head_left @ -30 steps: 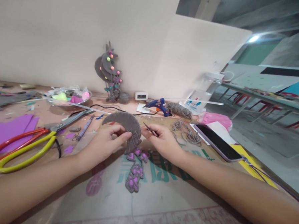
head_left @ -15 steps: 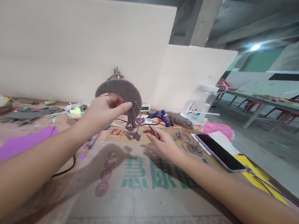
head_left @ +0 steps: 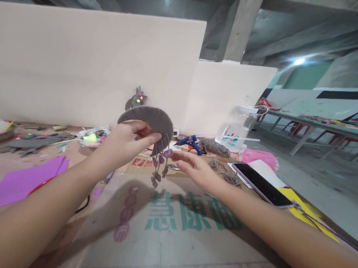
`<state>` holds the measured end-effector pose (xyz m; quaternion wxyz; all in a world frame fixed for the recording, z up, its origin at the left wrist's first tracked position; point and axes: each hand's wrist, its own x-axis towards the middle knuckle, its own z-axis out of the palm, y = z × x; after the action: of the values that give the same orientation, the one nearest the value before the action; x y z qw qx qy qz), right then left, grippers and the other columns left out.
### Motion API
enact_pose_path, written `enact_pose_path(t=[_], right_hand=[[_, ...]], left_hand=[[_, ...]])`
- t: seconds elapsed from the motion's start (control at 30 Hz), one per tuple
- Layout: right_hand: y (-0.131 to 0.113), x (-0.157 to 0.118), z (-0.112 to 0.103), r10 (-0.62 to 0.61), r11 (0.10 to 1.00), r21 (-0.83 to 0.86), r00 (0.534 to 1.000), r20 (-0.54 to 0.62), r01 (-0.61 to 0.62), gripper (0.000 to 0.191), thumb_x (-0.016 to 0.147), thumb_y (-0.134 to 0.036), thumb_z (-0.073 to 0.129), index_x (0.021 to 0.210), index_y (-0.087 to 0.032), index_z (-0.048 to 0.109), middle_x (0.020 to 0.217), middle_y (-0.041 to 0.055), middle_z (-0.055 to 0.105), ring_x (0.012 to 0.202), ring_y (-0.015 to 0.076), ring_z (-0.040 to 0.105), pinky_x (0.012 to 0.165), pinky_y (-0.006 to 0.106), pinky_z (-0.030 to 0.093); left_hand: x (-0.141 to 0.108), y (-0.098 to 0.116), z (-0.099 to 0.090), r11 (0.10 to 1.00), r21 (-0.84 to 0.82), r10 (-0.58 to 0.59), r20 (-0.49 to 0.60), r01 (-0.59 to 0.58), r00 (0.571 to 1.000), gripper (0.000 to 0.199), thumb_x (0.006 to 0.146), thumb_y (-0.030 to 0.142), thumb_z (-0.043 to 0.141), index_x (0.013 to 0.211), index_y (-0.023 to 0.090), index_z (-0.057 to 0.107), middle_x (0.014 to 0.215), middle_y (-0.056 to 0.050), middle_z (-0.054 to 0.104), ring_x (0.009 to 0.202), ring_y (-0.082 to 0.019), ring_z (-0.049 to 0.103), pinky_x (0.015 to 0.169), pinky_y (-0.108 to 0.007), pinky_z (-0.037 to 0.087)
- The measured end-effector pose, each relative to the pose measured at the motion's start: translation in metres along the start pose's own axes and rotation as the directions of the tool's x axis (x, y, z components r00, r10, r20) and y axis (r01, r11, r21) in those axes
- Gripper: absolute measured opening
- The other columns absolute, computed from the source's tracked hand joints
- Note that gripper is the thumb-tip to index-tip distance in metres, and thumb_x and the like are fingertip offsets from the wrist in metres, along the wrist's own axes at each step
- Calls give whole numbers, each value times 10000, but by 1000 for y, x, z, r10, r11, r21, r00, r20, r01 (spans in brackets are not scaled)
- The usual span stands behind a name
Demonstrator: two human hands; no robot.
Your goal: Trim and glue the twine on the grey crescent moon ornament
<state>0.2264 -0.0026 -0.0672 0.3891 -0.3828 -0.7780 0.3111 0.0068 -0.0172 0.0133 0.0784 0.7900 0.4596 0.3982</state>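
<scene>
My left hand (head_left: 136, 141) is closed on a grey yarn-wrapped crescent (head_left: 155, 118), thumb in front and fingers partly hidden behind it. Pompoms dot a grey piece at the crescent's top. Strings with small purple hearts and flower-like charms (head_left: 156, 177) dangle from its lower right end. Close to the right of these charms is my right hand (head_left: 192, 166), open, its fingers stretched toward them. Whether a fingertip touches a charm is unclear. Small scissors (head_left: 174, 167) lie on the printed cardboard (head_left: 161, 245) just beyond my right fingers, partly covered.
A blue glue gun (head_left: 191, 144), a grey yarn skein (head_left: 214, 147) and a clear jug (head_left: 239, 127) stand or lie at the back. To the right are loose yarn and a phone (head_left: 262, 184). Purple sheets (head_left: 29, 180) and craft scraps cover the left side.
My right hand has let go of the scissors, which now lie on the cardboard, and its fingers have opened. The crescent hangs slightly lower, its charms more spread out. The view has tilted up a little.
</scene>
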Motion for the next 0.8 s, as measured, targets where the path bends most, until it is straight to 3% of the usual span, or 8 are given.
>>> enact_pose_path(t=[0.13, 0.3, 0.4, 0.47, 0.53, 0.63, 0.7, 0.8], right_hand=[[-29, 7, -6, -135, 984, 116, 991, -13, 135, 402, 845, -378, 546, 1208, -206, 528, 1157, 78, 612, 1027, 183, 590, 899, 349, 458], [-53, 24, -15, -183, 983, -43, 982, -56, 180, 235, 859, -355, 514, 891, -173, 659, 836, 21, 660, 811, 146, 604, 762, 280, 465], [-61, 30, -15, -192, 978, -113, 969, -158, 175, 236, 853, -347, 524, 775, -159, 644, 681, -7, 612, 674, 120, 574, 641, 235, 443], [-64, 30, -14, -198, 978, -118, 950, -242, 174, 240, 853, -340, 525, 745, -155, 633, 637, -15, 592, 624, 107, 553, 593, 216, 425], [-65, 29, -14, -200, 979, -104, 929, -311, 177, 240, 851, -340, 528, 741, -153, 630, 630, -14, 588, 604, 102, 542, 571, 206, 417], [-62, 26, -17, -190, 981, -94, 912, -363, 167, 238, 845, -354, 534, 761, -154, 634, 642, -8, 591, 604, 103, 538, 557, 200, 414], [-60, 25, -20, -178, 984, -89, 912, -370, 155, 236, 842, -356, 536, 768, -154, 634, 646, -5, 592, 605, 105, 539, 555, 200, 417], [-56, 24, -26, -163, 986, -82, 913, -374, 142, 243, 842, -358, 531, 759, -151, 628, 644, -2, 590, 601, 108, 540, 561, 206, 426]], left_hand=[[-3, 2, 6, 993, -94, 79, 90, -70, 993, 215, 836, 357, 527, 886, 197, 661, 804, 7, 682, 735, -162, 606, 643, -235, 424], [-3, 1, 10, 993, -42, 109, 56, -107, 992, 194, 835, 343, 537, 836, 192, 660, 751, 5, 668, 686, -160, 593, 627, -252, 419], [-3, -4, 17, 971, -239, 25, 23, -19, 999, 269, 839, 405, 528, 933, 177, 634, 825, -25, 670, 772, -183, 610, 681, -276, 450], [-6, -11, 28, 888, -459, 21, 121, 37, 992, 369, 830, 410, 542, 1115, 178, 568, 958, -53, 670, 878, -200, 616, 761, -302, 473], [-12, -20, 42, 809, -575, 61, 292, 124, 955, 450, 814, 368, 574, 1221, 189, 504, 1035, -70, 663, 906, -206, 621, 806, -329, 481], [-21, -33, 62, 767, -554, 25, 529, 323, 848, 397, 800, 282, 594, 1184, 189, 550, 1057, -87, 665, 944, -226, 624, 831, -366, 487], [-24, -37, 67, 730, -579, 18, 548, 364, 836, 386, 796, 222, 589, 1181, 207, 565, 1121, -84, 651, 1033, -234, 602, 904, -384, 461], [-23, -32, 58, 716, -594, 118, 621, 367, 775, 508, 788, 210, 602, 1282, 251, 490, 1293, -73, 555, 1182, -240, 515, 986, -397, 416]])
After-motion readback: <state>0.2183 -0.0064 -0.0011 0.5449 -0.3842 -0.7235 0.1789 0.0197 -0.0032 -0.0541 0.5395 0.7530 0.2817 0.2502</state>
